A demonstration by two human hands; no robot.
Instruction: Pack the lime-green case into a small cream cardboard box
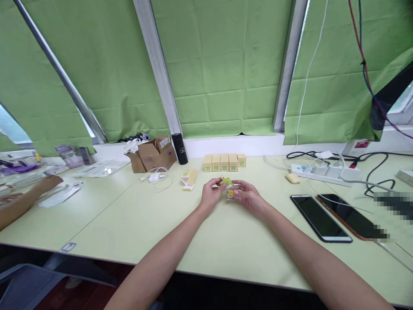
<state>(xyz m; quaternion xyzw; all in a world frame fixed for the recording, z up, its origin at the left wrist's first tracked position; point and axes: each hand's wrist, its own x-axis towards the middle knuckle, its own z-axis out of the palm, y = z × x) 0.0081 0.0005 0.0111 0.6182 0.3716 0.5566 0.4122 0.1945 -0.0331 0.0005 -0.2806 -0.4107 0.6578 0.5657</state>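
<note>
Green-and-yellow item point(228, 187): held between both hands, just above the table point(206, 241).
Left hand point(211, 194): fingers closed on its left side.
Right hand point(248, 196): pinching its clear wrapper.
Step, as judged: handling the wrapper; next calls for steady fingertip grip.

Both bare arms stretched forward, hands meeting close together.

The left hand point(211, 194) and right hand point(248, 196) lie low over the tabletop point(206, 241), nearly touching at the fingertips. The left forearm runs in from the lower left, the right from the lower right, so the two converge like a V. Each hand has its fingers curled inward in a light pinching grip, thumbs on top, wrists roughly level and close above the tabletop.
</note>
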